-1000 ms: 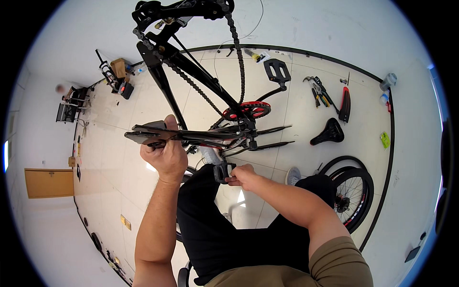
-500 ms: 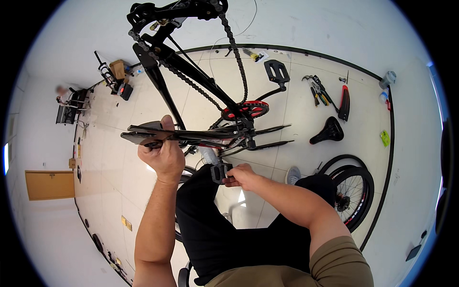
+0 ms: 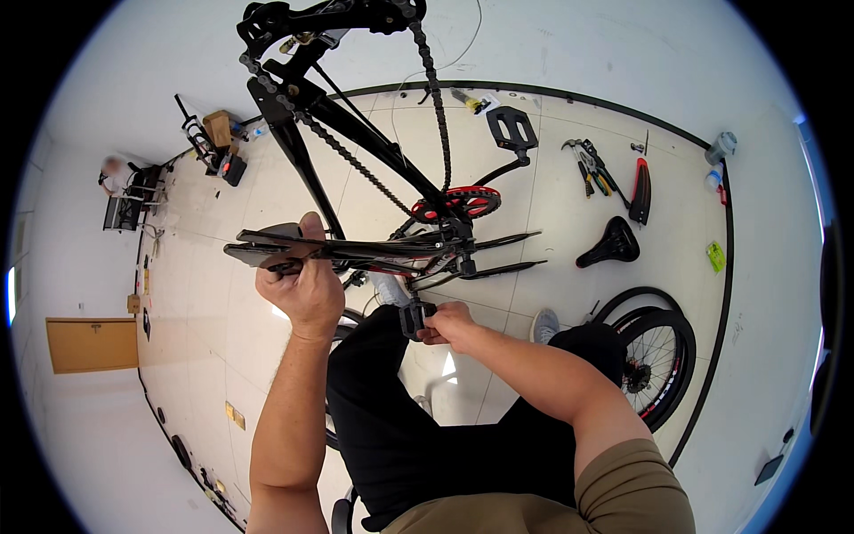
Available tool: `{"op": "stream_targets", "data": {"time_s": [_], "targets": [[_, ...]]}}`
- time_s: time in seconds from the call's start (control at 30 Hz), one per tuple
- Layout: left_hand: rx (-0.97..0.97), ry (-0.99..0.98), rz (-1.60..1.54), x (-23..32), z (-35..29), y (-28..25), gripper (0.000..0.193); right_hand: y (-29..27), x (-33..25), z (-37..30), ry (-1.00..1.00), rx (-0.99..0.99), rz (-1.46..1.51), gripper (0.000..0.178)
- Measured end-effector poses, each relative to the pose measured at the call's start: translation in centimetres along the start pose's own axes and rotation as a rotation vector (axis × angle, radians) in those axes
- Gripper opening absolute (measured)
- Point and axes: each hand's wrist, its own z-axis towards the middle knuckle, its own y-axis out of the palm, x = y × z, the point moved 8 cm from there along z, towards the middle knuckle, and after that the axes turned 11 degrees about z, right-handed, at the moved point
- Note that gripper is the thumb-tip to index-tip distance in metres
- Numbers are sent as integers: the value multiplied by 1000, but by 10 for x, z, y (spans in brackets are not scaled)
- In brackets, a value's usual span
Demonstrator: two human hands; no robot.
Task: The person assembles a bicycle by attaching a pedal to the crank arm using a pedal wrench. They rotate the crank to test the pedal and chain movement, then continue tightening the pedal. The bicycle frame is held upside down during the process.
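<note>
Gripping the lower pedal (image 3: 410, 319), the right hand (image 3: 453, 325) partly hides it.

The left hand (image 3: 307, 294) grips a flat end of the black bicycle frame (image 3: 286, 142), and the right hand (image 3: 452, 325) holds the near pedal (image 3: 412, 320) by its side. A chain (image 3: 439, 111) hangs above the red chainring (image 3: 480, 204). Toward the floor's (image 3: 213, 311) right edge lie hand tools (image 3: 589, 169), a red-and-black mudguard (image 3: 640, 191), a saddle (image 3: 609, 245) and wheels (image 3: 680, 378).
</note>
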Motion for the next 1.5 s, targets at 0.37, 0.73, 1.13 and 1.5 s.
{"op": "stream_targets", "data": {"time_s": [0.37,0.73,1.13,1.5], "targets": [[-5,21,21,1,0,-2,17,5,-7,-10,-58,11,-85,5],[19,29,40,4,2,1,17,19,-14,-25,-103,-85,-175,16],[7,-12,-22,1,1,1,15,-1,-6,5,-121,-4,-227,16],[-14,25,15,7,2,3,14,16,-19,-23,-157,-53,-278,16]]}}
